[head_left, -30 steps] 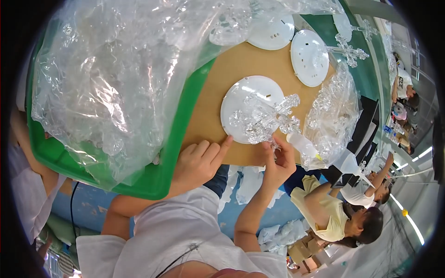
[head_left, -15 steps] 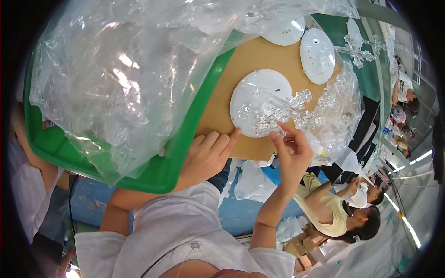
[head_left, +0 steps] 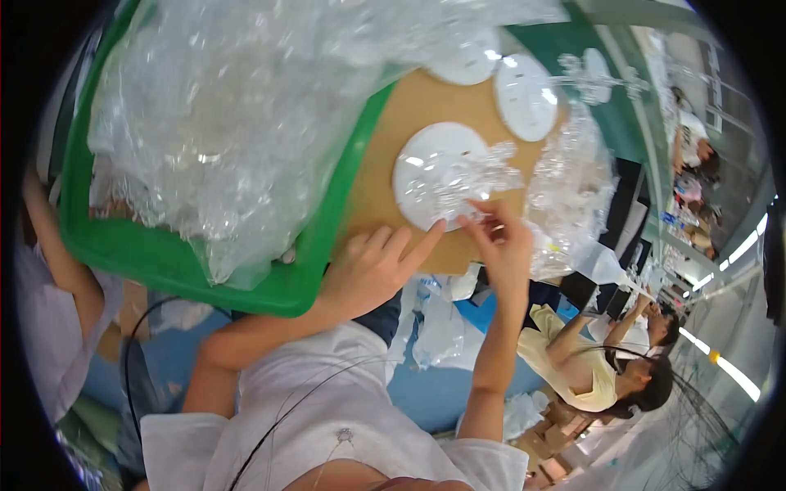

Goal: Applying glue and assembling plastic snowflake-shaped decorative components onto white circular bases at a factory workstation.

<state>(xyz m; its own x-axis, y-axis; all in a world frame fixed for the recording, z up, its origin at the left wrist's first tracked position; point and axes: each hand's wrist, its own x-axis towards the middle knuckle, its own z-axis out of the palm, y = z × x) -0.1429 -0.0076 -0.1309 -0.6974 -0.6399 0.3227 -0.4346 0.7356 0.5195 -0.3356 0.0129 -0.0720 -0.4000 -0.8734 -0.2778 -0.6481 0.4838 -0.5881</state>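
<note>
A white round disc (head_left: 417, 168) lies on the brown board, with a clear plastic branched piece (head_left: 483, 176) across its right side. My left hand (head_left: 372, 266) rests at the near edge of the board, holding nothing. Its index finger is stretched out to the disc's near rim, the other fingers loosely bent. Over the disc's near right edge, my right hand (head_left: 503, 241) has thumb and index finger pinched at the lower end of the clear piece. The exact grip is blurred by motion and glare.
A green tray (head_left: 196, 282) with a large clear plastic bag (head_left: 221, 131) stands at the left, over my left forearm. More white discs (head_left: 526, 98) lie farther back on the brown board (head_left: 372, 204). Bagged clear parts (head_left: 569, 184) sit at right. A person in yellow (head_left: 585, 376) works nearby.
The view has shifted, so the tray and discs sit differently in it. My left index finger reaches further along the disc's near rim, and my right hand is closer to it.
</note>
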